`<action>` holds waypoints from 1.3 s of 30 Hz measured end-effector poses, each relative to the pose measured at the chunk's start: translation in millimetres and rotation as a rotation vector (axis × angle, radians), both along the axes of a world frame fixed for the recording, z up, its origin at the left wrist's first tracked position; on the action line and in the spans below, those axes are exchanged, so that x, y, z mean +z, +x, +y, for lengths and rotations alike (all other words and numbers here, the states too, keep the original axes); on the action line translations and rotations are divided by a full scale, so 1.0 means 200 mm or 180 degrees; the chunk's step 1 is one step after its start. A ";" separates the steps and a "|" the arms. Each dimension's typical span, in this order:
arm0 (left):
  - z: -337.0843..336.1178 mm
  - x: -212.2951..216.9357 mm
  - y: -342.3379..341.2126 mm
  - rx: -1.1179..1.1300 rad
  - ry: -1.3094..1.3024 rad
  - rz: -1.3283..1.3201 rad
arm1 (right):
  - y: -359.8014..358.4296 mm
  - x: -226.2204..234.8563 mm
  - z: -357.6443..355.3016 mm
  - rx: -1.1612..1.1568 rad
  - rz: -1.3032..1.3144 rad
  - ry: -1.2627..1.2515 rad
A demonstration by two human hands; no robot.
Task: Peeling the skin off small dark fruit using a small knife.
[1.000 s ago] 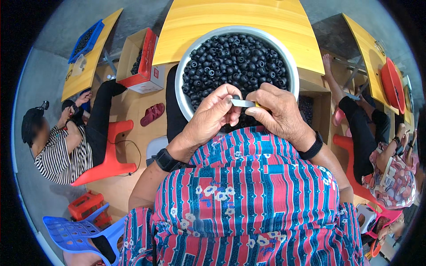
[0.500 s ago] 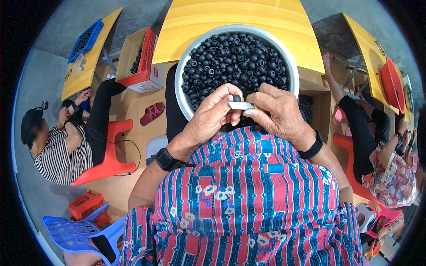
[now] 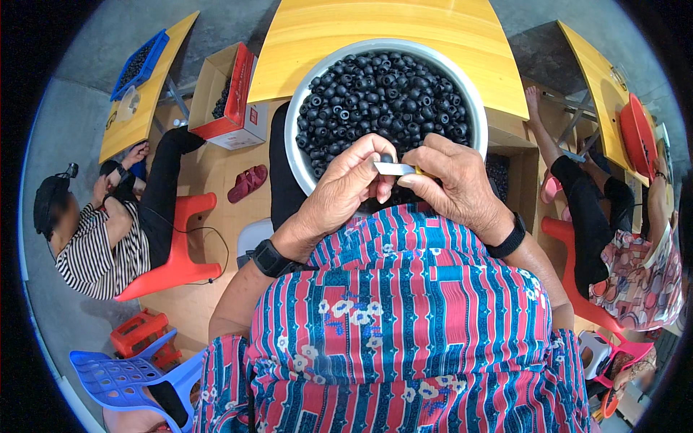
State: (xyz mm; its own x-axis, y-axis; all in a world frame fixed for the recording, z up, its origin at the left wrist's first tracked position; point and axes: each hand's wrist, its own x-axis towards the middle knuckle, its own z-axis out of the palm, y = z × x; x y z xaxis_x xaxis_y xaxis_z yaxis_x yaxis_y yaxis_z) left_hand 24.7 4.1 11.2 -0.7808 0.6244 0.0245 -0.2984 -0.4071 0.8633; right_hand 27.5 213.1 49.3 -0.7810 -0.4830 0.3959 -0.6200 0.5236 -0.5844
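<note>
Over the near rim of a wide pale metal basin (image 3: 292, 137), my two hands meet. My left hand (image 3: 351, 177) pinches a small black round part (image 3: 387, 158), mostly covered by the fingers and the blade. My right hand (image 3: 460, 180) is closed round a small knife (image 3: 393, 169) with a yellow handle; its blade points left and lies against or just in front of the black part. Many similar black round parts (image 3: 382, 101), several with a hole in the end, fill the basin.
A yellow table (image 3: 390, 20) stands beyond the basin. To the left are a red-and-white carton (image 3: 242, 108), red slippers (image 3: 247, 184) and a seated person (image 3: 108, 238). Another person (image 3: 642, 274) sits at the right by a red basin (image 3: 639, 141). A blue chair (image 3: 123, 372) is at lower left.
The knife blade has tilted and shifted slightly; both my hands keep nearly the same place. At the right, the other person's arm has stretched forward toward the table by the red basin.
</note>
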 end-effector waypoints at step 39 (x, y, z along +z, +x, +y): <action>0.03 -0.04 0.00 0.0182 0.0843 -0.0569 | -0.02 -0.03 -0.04 -0.0089 0.0449 -0.0353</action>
State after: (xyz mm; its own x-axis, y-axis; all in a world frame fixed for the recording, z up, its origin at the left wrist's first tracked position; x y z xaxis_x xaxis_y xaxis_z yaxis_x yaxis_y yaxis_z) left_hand 24.2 10.4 2.5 -0.8209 0.5697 0.0396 -0.4061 -0.6311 0.6610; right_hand 22.8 204.1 44.3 -0.7265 -0.4093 0.5520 -0.6860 0.4788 -0.5478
